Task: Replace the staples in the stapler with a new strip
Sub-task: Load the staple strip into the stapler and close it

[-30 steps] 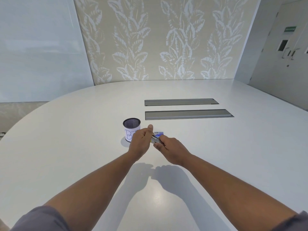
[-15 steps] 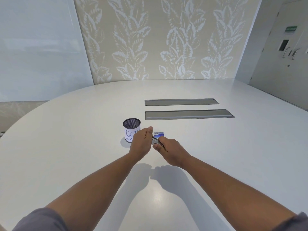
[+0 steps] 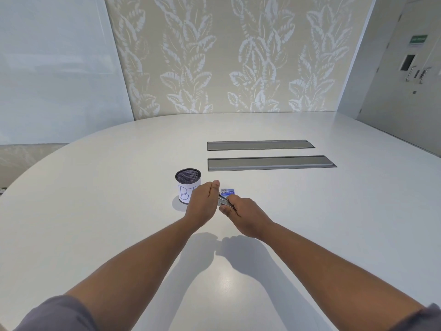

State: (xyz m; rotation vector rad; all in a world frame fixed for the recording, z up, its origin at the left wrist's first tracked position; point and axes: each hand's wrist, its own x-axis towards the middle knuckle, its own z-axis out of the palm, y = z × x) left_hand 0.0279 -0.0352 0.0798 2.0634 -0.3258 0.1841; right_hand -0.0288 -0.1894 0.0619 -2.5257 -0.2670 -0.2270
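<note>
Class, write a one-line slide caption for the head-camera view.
Both hands, left and right, hold a metal stapler above the white table.

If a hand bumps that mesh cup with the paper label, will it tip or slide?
The mesh cup looks about as wide as tall, so it would more likely slide than tip. It appears empty and thin-walled, so probably light. The table looks smooth and glossy, giving little grip.

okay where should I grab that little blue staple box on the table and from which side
Pinch the staple box across its short sides, coming from above and from the far side. It lies flat on the table, and both hands with the stapler crowd its near edge.
</note>
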